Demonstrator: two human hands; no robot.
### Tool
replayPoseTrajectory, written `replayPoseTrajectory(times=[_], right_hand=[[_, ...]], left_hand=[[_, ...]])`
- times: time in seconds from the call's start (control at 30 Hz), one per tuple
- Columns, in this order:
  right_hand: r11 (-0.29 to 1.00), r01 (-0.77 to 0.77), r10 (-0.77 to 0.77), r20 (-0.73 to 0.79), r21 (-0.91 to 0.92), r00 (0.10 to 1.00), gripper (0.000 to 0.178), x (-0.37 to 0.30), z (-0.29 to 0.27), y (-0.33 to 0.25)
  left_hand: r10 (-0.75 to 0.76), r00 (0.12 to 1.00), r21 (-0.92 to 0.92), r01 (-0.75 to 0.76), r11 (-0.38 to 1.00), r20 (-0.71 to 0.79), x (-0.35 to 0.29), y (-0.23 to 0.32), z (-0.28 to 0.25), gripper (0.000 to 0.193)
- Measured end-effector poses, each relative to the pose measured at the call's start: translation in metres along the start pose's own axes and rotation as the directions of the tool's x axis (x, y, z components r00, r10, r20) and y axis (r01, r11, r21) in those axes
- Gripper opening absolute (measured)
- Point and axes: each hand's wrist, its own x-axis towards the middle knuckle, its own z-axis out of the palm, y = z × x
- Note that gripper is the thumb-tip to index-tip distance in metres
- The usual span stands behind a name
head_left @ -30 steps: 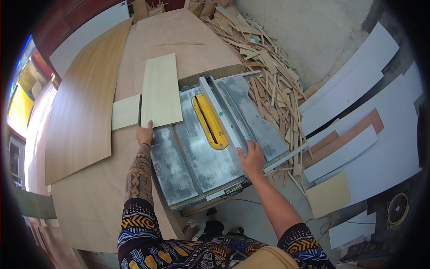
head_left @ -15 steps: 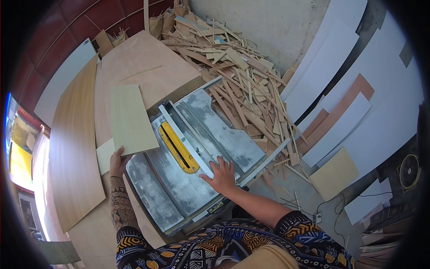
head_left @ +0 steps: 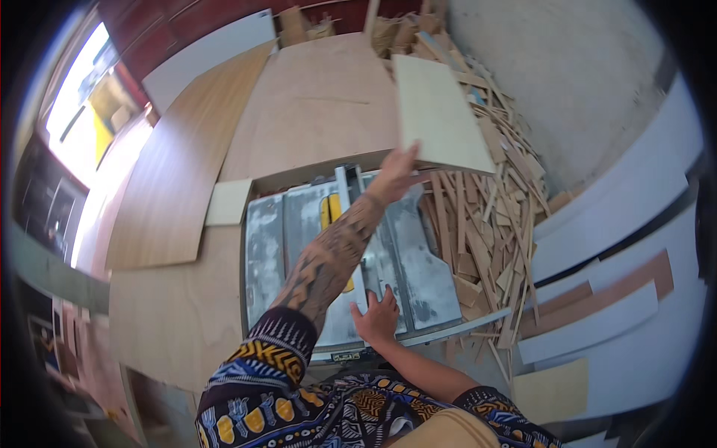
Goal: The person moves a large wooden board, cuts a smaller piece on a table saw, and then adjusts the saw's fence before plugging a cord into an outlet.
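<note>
Two hands at a table saw [head_left: 299,246] set into a plywood bench [head_left: 314,112]. Left hand [head_left: 394,173] grips a pale board [head_left: 437,116], held aloft beyond the saw, over a heap of offcut strips [head_left: 493,224]. Right hand [head_left: 379,317] lies open, palm down, on the saw's near edge. Earlier, the board lay flat at the saw's left; a small pale offcut [head_left: 228,201] remains there.

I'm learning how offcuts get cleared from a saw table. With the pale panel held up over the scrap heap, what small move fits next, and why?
Probably let the left hand lower or release the pale panel onto the scrap pile: it already hangs beyond the saw table, where the right hand braces at the near edge.
</note>
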Motion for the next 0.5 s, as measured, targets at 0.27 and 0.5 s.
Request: replayPoseTrajectory(times=[0.27,0.5], right_hand=[[0.999,-0.050,0.051,0.040,-0.019,0.998,0.053,-0.014,0.007,0.014],[0.999,-0.050,0.050,0.063,-0.010,0.997,0.054,-0.021,0.021,-0.011]], left_hand=[[0.414,0.901,0.785,-0.347,0.513,0.128,-0.033,0.043,-0.003,0.085],[0.388,0.062,0.301,0.745,0.595,-0.920,-0.192,0.019,-0.384,0.079]])
